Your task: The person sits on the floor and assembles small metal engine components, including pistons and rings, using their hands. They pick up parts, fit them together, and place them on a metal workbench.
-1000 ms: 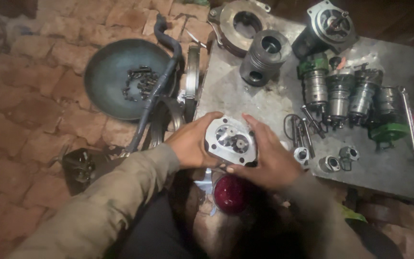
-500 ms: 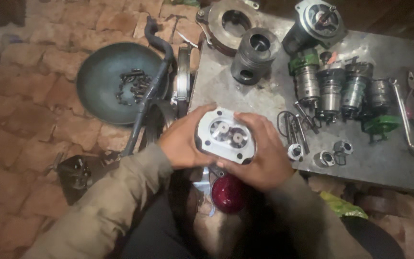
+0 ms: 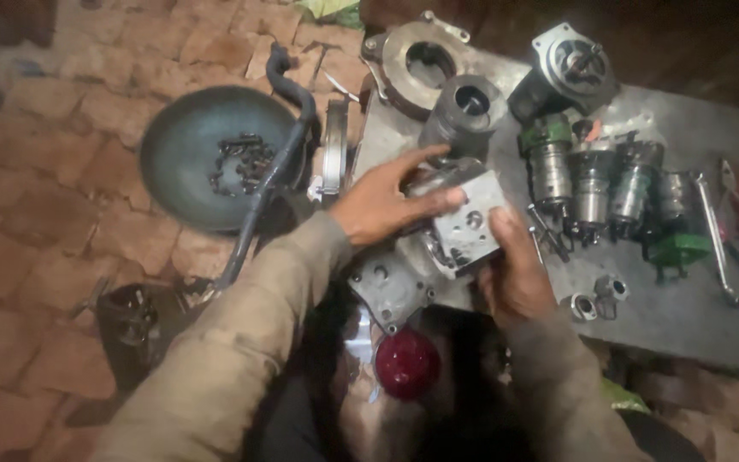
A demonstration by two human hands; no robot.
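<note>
My left hand (image 3: pixel 387 201) and my right hand (image 3: pixel 515 274) both hold a grey metal pump housing (image 3: pixel 464 224), a blocky casting with round holes, over the near edge of a grey metal sheet (image 3: pixel 686 299). The left hand lies across its top with fingers spread over it. From below and to the right, my right hand cups it. A flat grey cover plate (image 3: pixel 387 287) with bolt holes hangs just under the block.
On the sheet stand a row of cylindrical valve parts (image 3: pixel 592 184), a round flange (image 3: pixel 416 64), a dark sleeve (image 3: pixel 468 107), a second pump body (image 3: pixel 570 68) and a wrench (image 3: pixel 716 244). A round dark pan (image 3: pixel 190 154) with small bolts sits on the brick floor. A red dome (image 3: pixel 405 364) is near my lap.
The housing has been turned over: its round face with the gear bores no longer faces up, and a blocky side shows. My left hand moved onto its top.
</note>
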